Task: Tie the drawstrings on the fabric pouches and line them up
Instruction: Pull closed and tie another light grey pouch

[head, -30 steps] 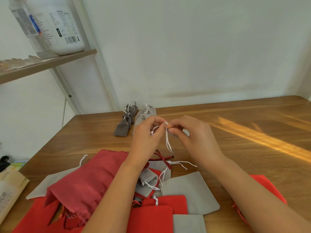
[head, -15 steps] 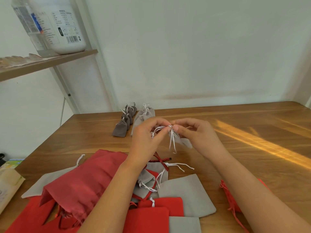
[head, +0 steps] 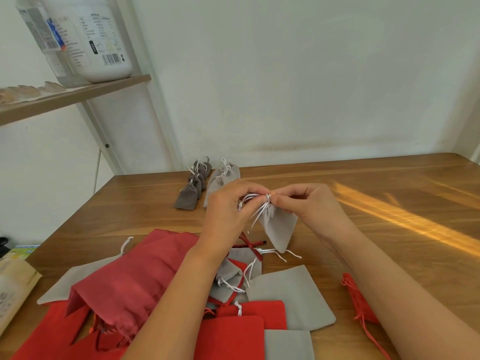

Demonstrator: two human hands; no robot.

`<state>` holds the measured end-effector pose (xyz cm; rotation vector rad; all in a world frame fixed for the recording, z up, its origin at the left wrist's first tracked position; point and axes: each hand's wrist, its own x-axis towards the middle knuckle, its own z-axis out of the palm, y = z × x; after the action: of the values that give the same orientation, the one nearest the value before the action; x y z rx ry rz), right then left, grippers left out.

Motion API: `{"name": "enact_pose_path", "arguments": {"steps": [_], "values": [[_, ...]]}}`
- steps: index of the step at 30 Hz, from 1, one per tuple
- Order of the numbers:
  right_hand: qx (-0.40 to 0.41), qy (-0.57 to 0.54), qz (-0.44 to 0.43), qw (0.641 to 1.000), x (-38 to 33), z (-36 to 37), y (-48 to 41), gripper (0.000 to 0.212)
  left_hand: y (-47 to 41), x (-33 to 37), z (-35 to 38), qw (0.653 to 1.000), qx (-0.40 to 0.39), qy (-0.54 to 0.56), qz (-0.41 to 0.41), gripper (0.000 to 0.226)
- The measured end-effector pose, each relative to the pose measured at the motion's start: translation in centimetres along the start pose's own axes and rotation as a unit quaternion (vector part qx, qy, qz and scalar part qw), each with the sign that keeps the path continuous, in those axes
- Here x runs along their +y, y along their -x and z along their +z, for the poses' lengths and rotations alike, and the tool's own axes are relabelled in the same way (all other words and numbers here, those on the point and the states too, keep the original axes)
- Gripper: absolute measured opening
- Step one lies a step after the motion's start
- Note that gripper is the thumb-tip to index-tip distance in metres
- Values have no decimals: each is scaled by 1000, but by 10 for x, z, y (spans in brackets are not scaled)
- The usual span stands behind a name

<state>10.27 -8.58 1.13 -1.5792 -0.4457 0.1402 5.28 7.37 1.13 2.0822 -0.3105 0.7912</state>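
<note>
Pouch [head: 279,228] hangs between left hand [head: 228,214] and right hand [head: 311,206], both apparently pinching its drawstrings [head: 258,213].

**Bare hands and forearms**

The left hand [head: 228,211] and the right hand [head: 311,206] are seen bare, and the left forearm [head: 166,302] and the right forearm [head: 405,287] are likewise uncovered as far as the view's lower edge
</note>
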Motion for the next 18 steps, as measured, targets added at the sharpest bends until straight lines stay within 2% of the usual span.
{"name": "enact_pose_path", "arguments": {"steps": [5,12,15,18], "values": [[12,67,-13,998,3,-3,-3,13,-2,-1,-1,998,-14,-4,-57,8],[36,162,-19,986,9,-12,-8,11,-3,-5,-1,983,-131,-28,-127,11],[12,123,9,992,11,-9,-9,15,-3,-11,-3,981,-134,-11,-142,9],[-24,13,53,998,9,-7,-10,22,-3,-14,-1,979,-141,-10,-146,10]]}}
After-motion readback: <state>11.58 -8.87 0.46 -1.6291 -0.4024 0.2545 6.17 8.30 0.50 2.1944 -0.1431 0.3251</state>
